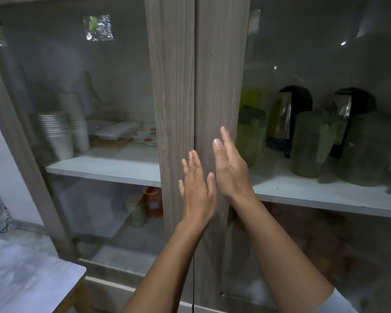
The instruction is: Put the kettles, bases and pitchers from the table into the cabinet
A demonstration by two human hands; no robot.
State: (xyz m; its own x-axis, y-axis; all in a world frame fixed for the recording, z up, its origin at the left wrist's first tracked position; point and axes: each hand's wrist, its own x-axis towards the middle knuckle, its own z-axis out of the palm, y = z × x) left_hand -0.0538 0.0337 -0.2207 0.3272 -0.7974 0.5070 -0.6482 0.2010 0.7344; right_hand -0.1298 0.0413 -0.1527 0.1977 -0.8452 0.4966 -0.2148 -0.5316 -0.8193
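Both cabinet (pixel 196 86) doors look closed; the left hand (pixel 198 188) and right hand (pixel 229 168) lie flat, fingers spread, empty, against them. Kettles (pixel 289 118) and pitchers (pixel 312 143) sit inside, right of the hands. Task seems finished; next, simply withdraw.

Left hand (pixel 198 188) and right hand (pixel 231 168) raised, fingers extended, empty.

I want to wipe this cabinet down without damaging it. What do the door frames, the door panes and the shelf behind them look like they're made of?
Door frames: wood or wood-look laminate, matte grey-brown, with straight vertical grain lines; which one is unclear.
Door panes: glass or clear plastic, smooth and glossy, since they reflect a window and lights.
Shelf: flat white board, probably laminated, with a plain matte face.
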